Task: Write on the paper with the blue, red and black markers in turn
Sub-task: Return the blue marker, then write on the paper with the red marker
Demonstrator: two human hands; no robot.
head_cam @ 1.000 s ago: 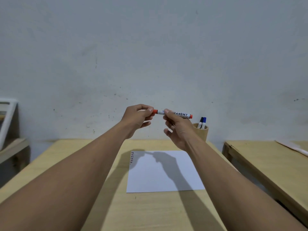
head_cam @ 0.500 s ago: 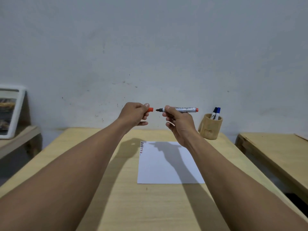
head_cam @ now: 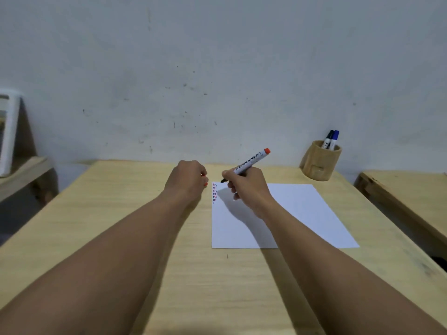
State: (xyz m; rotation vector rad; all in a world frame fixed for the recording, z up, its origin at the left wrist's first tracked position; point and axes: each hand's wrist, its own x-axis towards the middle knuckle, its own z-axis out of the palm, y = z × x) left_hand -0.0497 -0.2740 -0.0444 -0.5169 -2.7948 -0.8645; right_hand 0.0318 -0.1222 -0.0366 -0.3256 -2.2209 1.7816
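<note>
My right hand [head_cam: 246, 187] grips the uncapped red marker [head_cam: 251, 160], tilted with its dark tip pointing down-left just above the top left corner of the white paper [head_cam: 302, 213]. A short column of small red, blue and black marks [head_cam: 214, 192] runs down the paper's left edge. My left hand [head_cam: 187, 181] is closed around the marker's red cap [head_cam: 205, 184], just left of the paper. The black marker [head_cam: 327, 139] and the blue marker [head_cam: 335, 139] stand in a wooden cup [head_cam: 319, 163] at the table's back right.
The paper lies on a light wooden table [head_cam: 145, 213] against a grey wall. A second wooden table [head_cam: 411, 189] stands to the right across a gap. At the far left, a white framed picture [head_cam: 8, 131] leans on a low wooden shelf [head_cam: 26, 170].
The cap came off the red marker into my left hand. Both hands dropped from chest height to the table, and the marker turned tip-down over the paper's top left corner.
</note>
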